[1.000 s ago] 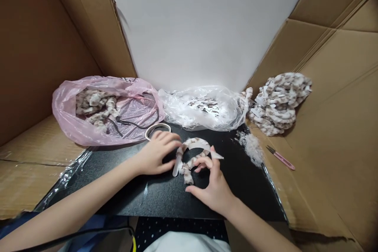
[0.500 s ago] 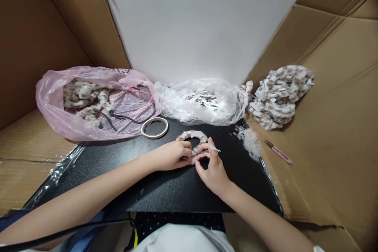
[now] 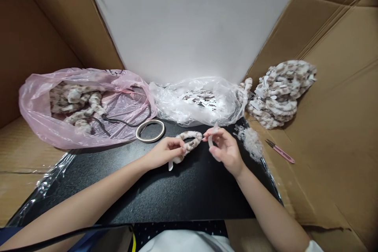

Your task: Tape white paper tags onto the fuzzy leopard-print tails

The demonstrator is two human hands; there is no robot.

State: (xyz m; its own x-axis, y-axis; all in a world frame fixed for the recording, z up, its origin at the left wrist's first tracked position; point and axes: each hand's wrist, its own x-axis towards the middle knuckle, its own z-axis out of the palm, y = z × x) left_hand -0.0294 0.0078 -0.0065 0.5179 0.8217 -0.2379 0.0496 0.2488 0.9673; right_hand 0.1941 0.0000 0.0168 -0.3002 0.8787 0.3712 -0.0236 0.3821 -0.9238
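"State the position of the main item."
"A furry brown-and-white ring (image 3: 195, 140) lies near the middle of the black surface (image 3: 141, 193), taken here as the centre of the clock."

"Left hand?"
"The left hand (image 3: 165, 152) is between 8 and 9 o'clock, fingers grasping the ring's near-left side. A white tab (image 3: 170, 166) sticks out below those fingers, at 7 o'clock."

"Right hand?"
"The right hand (image 3: 227, 151) is at 3 o'clock, fingers curled and grasping a translucent white strip (image 3: 210, 141), which bends in an arc. Its leading fingertips are at the ring's right edge; contact there cannot be determined."

"Surroundings?"
"Between 9 and 10 o'clock, a tape roll (image 3: 150, 140) lies flat, just beside a pink plastic bag (image 3: 36, 106) holding furry pieces. At 12, a clear plastic bag (image 3: 169, 102) contains white scraps. At 2, a pile of furry rings (image 3: 280, 96) rests against the cardboard (image 3: 330, 86). At 3, beyond the right hand, a heap of white fluff (image 3: 250, 143), then pink-handled snips (image 3: 280, 152) with blades pointing toward 10."
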